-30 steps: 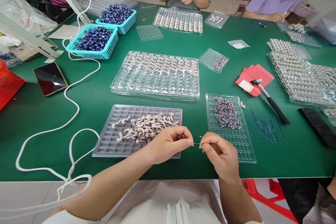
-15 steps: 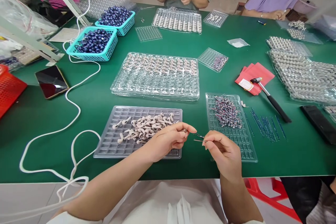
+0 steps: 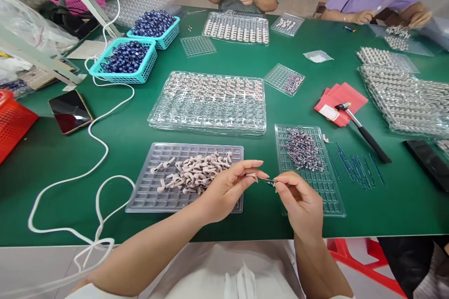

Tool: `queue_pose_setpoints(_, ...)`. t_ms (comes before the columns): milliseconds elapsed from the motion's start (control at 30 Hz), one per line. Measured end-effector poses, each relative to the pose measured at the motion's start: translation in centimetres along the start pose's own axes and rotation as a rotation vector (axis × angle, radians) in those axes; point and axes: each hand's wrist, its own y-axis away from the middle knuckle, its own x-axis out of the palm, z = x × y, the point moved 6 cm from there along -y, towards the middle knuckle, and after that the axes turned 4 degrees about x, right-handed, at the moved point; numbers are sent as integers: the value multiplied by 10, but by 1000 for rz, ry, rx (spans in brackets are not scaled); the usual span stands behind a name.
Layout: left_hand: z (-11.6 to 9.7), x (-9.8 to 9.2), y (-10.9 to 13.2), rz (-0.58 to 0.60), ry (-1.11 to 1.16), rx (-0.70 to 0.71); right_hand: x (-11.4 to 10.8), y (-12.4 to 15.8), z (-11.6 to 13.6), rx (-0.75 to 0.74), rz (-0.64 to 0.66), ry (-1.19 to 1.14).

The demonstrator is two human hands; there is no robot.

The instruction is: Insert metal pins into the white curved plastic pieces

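My left hand [image 3: 224, 194] pinches a pale earbud shell [image 3: 250, 175] between thumb and fingers, the shell's stem toward my right hand. My right hand [image 3: 302, 203] is closed at the fingertips on a thin dark wired part [image 3: 269, 181], which reaches across to the shell's end. Whether it sits inside the stem is too small to tell. Under my left hand, a grey tray [image 3: 143, 191] bears a heap of pale earbud shells [image 3: 199, 170]. Beyond my right hand, a clear tray [image 3: 333, 198] carries a pile of small wired parts [image 3: 304, 149].
A stacked clear tray [image 3: 206, 117] partly filled with earbud pieces lies ahead. Right of it are red packets [image 3: 345, 98], a hammer [image 3: 365, 135] and thin blue-green strips [image 3: 356, 166]. Blue baskets [image 3: 145, 67], a phone [image 3: 70, 111] and a white cable [image 3: 66, 175] are left. Two people sit opposite.
My left hand has turned and its fingers have lifted, so the earbud shell now shows. The wired part between the hands lines up with the shell. My right hand has barely moved.
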Motion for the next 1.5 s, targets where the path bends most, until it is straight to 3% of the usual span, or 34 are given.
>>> queue_pose_setpoints(267,-4,2,2,23,-182,60,2,-1,2,21,13,68)
queue_pose_setpoints(900,-2,3,3,40,-229,58,5,-2,5,-58,64,116)
queue_pose_setpoints(1033,-3,4,3,64,-295,135,7,-2,10,-148,72,142)
queue_pose_setpoints(1267,-15,9,4,75,-458,440,13,2,18,-296,88,238)
queue_pose_setpoints(1500,-19,9,4,66,-483,489,14,4,26,-447,73,280)
